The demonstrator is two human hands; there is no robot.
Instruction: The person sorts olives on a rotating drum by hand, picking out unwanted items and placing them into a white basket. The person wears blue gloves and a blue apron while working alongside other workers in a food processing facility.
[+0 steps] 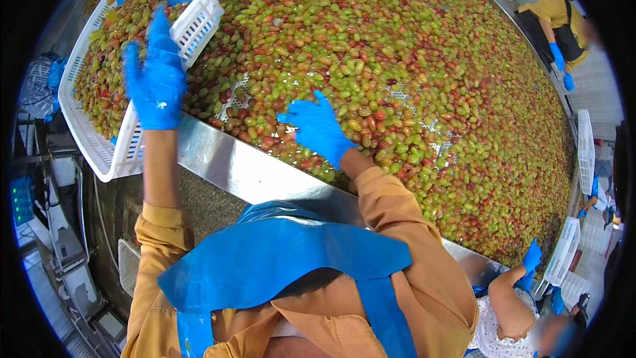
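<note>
My left hand point(156, 79), in a blue glove, is held over the near rim of a white plastic basket point(122, 149) with its fingers apart and nothing visible in them. Red and green grapes point(109, 46) heap up inside the basket. Also gloved in blue, my right hand point(317, 127) reaches low over the loose grapes point(397, 73) spread across a wide metal table. Its thumb and fingers stand apart among the fruit at the near edge; I see no grape gripped, though the fingers' undersides are hidden.
A shiny metal edge point(218, 162) runs between me and the grapes, with perforated metal showing in gaps point(235, 99). One co-worker point(563, 26) stands at the far right, another point(510, 311) at the lower right. White baskets point(563, 252) line the right side.
</note>
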